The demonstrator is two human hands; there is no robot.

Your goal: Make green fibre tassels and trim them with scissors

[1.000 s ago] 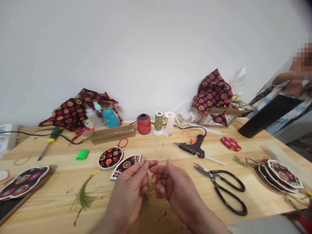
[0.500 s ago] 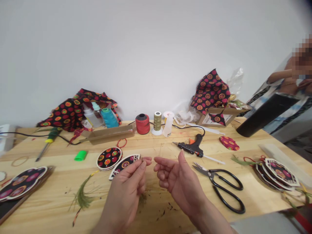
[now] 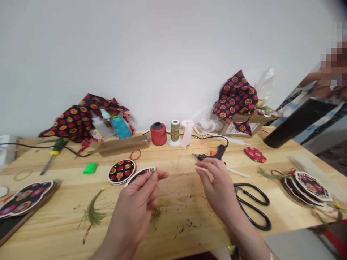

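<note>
My left hand is closed in a pinch, thumb against forefinger, in front of a fan-shaped fabric piece. Olive-green threads of a tassel show just below this hand; the rest is hidden by the fingers. Over to the right, my right hand is open and empty, its thumb apart from the fingers. Behind it lies a black glue gun, and its wrist partly covers the black-handled scissors. A round patterned piece with a green tassel rests left of the fan-shaped one.
Red and olive thread spools stand along the wall. A screwdriver and a green cap lie at left. Stacked patterned pieces sit at right. A black tube leans near another person.
My right hand has moved right, away from the left hand, and turned palm down, now covering part of the scissors and glue gun. My left hand keeps its pinch.
</note>
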